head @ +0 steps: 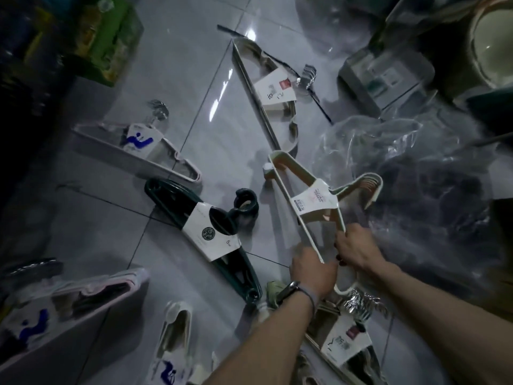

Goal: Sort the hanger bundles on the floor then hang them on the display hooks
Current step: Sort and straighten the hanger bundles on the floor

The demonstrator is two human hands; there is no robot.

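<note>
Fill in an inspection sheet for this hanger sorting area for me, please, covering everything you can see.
Surface: glossy grey tiled floor, reflecting light.
Job's things: cream hanger bundle held at its near end; dark green bundle, beige bundle, pale pink bundle and chrome-hooked bundle lie on the tiles.
Clutter: crumpled clear plastic bags at the right.
Grippers: left hand and right hand both grip the held bundle.
Cables: nothing seen for certain; a thin black strip lies by the beige bundle, but I cannot tell what it is.
Surroundings: green packaged goods at upper left; clear box and pale bowl at upper right.
</note>
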